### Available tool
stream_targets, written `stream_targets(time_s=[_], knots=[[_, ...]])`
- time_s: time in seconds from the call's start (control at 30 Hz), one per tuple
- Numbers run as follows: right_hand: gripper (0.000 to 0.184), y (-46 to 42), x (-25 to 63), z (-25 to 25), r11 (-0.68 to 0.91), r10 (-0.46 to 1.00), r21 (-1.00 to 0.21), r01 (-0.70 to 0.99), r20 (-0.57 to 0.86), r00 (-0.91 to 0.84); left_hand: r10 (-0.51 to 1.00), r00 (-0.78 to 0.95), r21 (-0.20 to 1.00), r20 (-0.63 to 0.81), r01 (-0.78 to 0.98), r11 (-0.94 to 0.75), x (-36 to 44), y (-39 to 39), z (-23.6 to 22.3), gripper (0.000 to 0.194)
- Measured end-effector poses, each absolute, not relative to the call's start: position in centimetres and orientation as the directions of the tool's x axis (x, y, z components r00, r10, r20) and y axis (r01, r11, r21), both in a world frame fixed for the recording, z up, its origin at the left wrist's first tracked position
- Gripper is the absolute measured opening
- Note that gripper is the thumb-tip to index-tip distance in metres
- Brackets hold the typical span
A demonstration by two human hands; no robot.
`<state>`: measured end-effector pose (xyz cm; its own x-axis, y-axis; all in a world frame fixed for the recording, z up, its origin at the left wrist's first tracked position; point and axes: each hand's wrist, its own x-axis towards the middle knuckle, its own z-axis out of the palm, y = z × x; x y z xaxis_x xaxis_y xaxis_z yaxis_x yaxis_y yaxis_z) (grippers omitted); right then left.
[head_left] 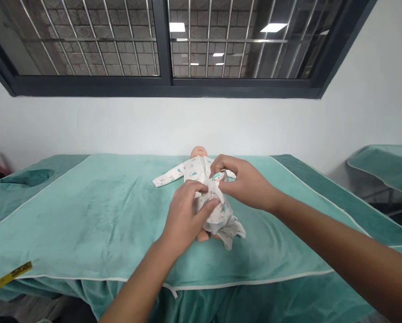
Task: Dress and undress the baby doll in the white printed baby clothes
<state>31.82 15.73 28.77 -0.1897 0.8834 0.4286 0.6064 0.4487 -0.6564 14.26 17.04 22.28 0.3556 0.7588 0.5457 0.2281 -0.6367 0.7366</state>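
Observation:
A baby doll [198,151] lies on its back on the green-covered table, its head towards the wall. It wears a white baby top [192,168] with a teal print, one sleeve spread out to the left. Over the doll's lower body is a bunched white baby garment [223,217] with a similar print, its lower end loose to the right. My left hand [189,208] pinches this cloth from the left, thumb and fingers closing on it. From the right, my right hand [243,181] grips the gathered upper part. The doll's feet [203,236] show below; its legs are mostly hidden.
A green velvety cover with white piping [86,215] spreads over the table. Yellow tape [8,277] sticks in at the lower left. Behind stands a white wall [120,121] under a barred window [167,87]. Another green-covered surface [386,166] is at the right.

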Motion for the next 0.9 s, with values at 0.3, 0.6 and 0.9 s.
stream_targets(time_s=[0.3, 0.6, 0.9], knots=[[0.018, 17.4, 34.6, 30.6, 0.384, 0.923, -0.856, 0.347, 0.350, -0.160, 0.842, 0.267, 0.803, 0.470, 0.267, -0.533, 13.2, 20.6, 26.4, 0.021], [0.038, 19.1, 34.7, 35.6, 0.496, 0.867, -0.852, 0.165, 0.475, -0.152, 0.788, 0.152, 0.793, 0.597, -0.263, -0.550, 13.5, 22.2, 33.2, 0.024], [0.041, 17.4, 33.8, 34.3, 0.427, 0.893, -0.898, 0.108, 0.400, -0.203, 0.858, 0.173, 0.854, 0.484, -0.306, -0.420, 12.2, 22.5, 32.4, 0.023]])
